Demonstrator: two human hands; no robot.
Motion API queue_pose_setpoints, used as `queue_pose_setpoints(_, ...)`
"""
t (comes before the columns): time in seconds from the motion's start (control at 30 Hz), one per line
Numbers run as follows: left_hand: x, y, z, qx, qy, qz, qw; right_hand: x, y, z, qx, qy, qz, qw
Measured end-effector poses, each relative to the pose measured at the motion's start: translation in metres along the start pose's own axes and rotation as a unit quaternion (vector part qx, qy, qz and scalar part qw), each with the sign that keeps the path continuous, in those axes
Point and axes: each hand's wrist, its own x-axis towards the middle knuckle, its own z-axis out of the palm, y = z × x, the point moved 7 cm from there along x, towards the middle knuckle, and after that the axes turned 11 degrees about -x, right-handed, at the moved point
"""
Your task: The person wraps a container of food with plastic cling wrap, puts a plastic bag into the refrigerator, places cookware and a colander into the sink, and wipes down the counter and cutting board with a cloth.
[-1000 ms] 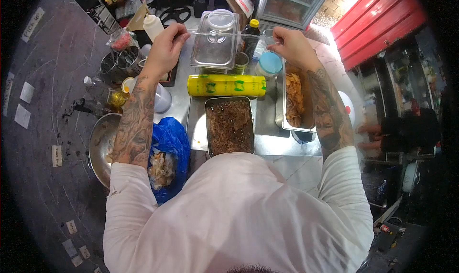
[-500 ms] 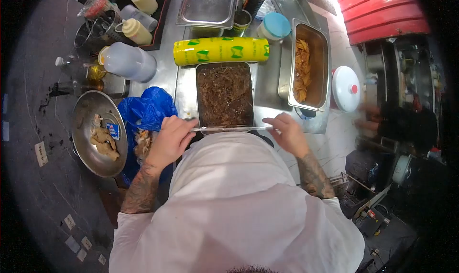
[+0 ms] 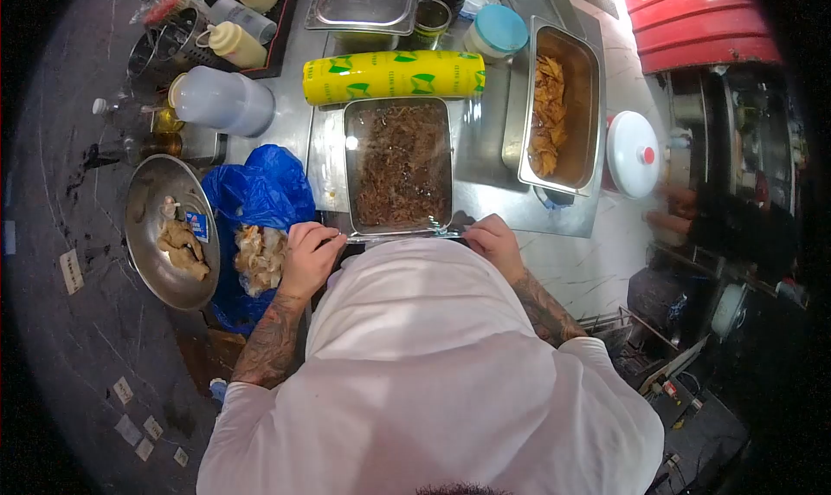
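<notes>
A metal tray [image 3: 348, 179] of dark brown shredded food [image 3: 400, 161] lies right in front of my body. Clear plastic wrap [image 3: 402, 233] stretches over it, glossy on top, its near edge gathered at the tray's front rim. My left hand [image 3: 312, 249] pinches this wrap at the tray's near left corner. At the near right corner my right hand [image 3: 495, 240] grips the other end, with its fingertips partly hidden. Against the tray's far side rests a thick roll [image 3: 394, 76] in yellow wrapping with green print.
To the right are a deep steel pan [image 3: 578, 97] of orange-brown pieces and a white lid [image 3: 633, 155]. A steel bowl [image 3: 143, 261], a blue plastic bag [image 3: 264, 187] and a large bottle [image 3: 227, 103] stand left. Another person's hand [image 3: 671, 226] shows at far right.
Both hands have come down toward my body and nearer the tray's front corners, drawing the wrap's edge past the near rim. The view has shifted slightly.
</notes>
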Motion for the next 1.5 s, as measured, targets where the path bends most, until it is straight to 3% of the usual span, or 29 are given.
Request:
queue_pose_setpoints(0.37, -0.014, 0.000, 0.008, 0.073, -0.009, 0.042, 0.996, -0.006, 0.006, 0.010, -0.005, -0.067, 0.062, 0.996)
queue_pose_setpoints(0.47, -0.019, -0.009, 0.018, 0.049, -0.052, 0.036, 0.997, -0.006, 0.011, 0.019, -0.020, -0.104, 0.056, 0.993)
queue_pose_setpoints(0.53, -0.019, -0.022, 0.030, 0.067, -0.110, -0.021, 0.991, -0.005, 0.015, 0.028, -0.031, -0.121, 0.054, 0.991)
queue_pose_setpoints(0.63, -0.012, -0.032, 0.044, 0.069, -0.094, -0.060, 0.991, 0.002, 0.017, 0.039, -0.064, -0.095, 0.071, 0.991)
queue_pose_setpoints(0.77, -0.005, -0.038, 0.055, 0.034, -0.052, -0.098, 0.993, 0.013, 0.032, 0.050, -0.009, -0.102, 0.147, 0.984)
queue_pose_setpoints(0.83, -0.015, -0.063, 0.065, -0.070, -0.095, -0.283, 0.952, 0.011, 0.040, 0.059, 0.034, -0.119, 0.159, 0.980)
queue_pose_setpoints(0.87, -0.015, -0.066, 0.066, -0.070, -0.095, -0.282, 0.952, -0.002, 0.057, 0.070, 0.185, -0.157, 0.301, 0.922)
queue_pose_setpoints(0.9, -0.024, -0.080, 0.072, -0.232, -0.063, -0.405, 0.882, -0.013, 0.060, 0.080, 0.328, -0.188, 0.428, 0.821)
queue_pose_setpoints(0.93, -0.035, -0.088, 0.081, -0.383, -0.027, -0.508, 0.771, -0.008, 0.057, 0.077, 0.327, -0.188, 0.426, 0.822)
queue_pose_setpoints(0.97, -0.034, -0.092, 0.082, -0.384, -0.026, -0.509, 0.770, -0.010, 0.056, 0.074, 0.396, -0.151, 0.464, 0.777)
queue_pose_setpoints(1.0, -0.030, -0.090, 0.078, -0.435, 0.018, -0.538, 0.722, -0.011, 0.051, 0.073, 0.462, -0.113, 0.500, 0.724)
queue_pose_setpoints(1.03, -0.028, -0.089, 0.075, -0.482, 0.062, -0.564, 0.667, -0.011, 0.053, 0.074, 0.461, -0.115, 0.502, 0.722)
queue_pose_setpoints(1.1, -0.021, -0.093, 0.074, -0.429, 0.040, -0.570, 0.699, -0.003, 0.070, 0.066, 0.307, -0.125, 0.496, 0.803)
queue_pose_setpoints(1.13, -0.013, -0.099, 0.062, -0.320, 0.095, -0.532, 0.778, 0.005, 0.073, 0.054, 0.203, -0.082, 0.447, 0.867)
queue_pose_setpoints(1.17, -0.007, -0.099, 0.050, -0.204, 0.146, -0.484, 0.839, 0.005, 0.074, 0.056, 0.203, -0.081, 0.448, 0.867)
queue_pose_setpoints(1.23, 0.007, -0.099, 0.052, -0.268, 0.183, -0.476, 0.817, 0.030, 0.060, 0.030, 0.174, 0.107, 0.324, 0.924)
queue_pose_setpoints(1.3, 0.021, -0.104, 0.056, -0.331, 0.216, -0.469, 0.790, 0.042, 0.065, 0.048, 0.230, 0.086, 0.347, 0.905)
queue_pose_setpoints(1.37, 0.046, -0.109, 0.084, -0.523, 0.152, -0.445, 0.711, 0.052, 0.076, 0.077, 0.332, 0.049, 0.404, 0.851)
queue_pose_setpoints(1.4, 0.045, -0.118, 0.092, -0.473, 0.144, -0.500, 0.711, 0.057, 0.075, 0.087, 0.376, 0.022, 0.428, 0.821)
queue_pose_setpoints(1.5, 0.052, -0.127, 0.110, -0.510, 0.155, -0.478, 0.698, 0.074, 0.055, 0.085, 0.366, 0.054, 0.419, 0.829)
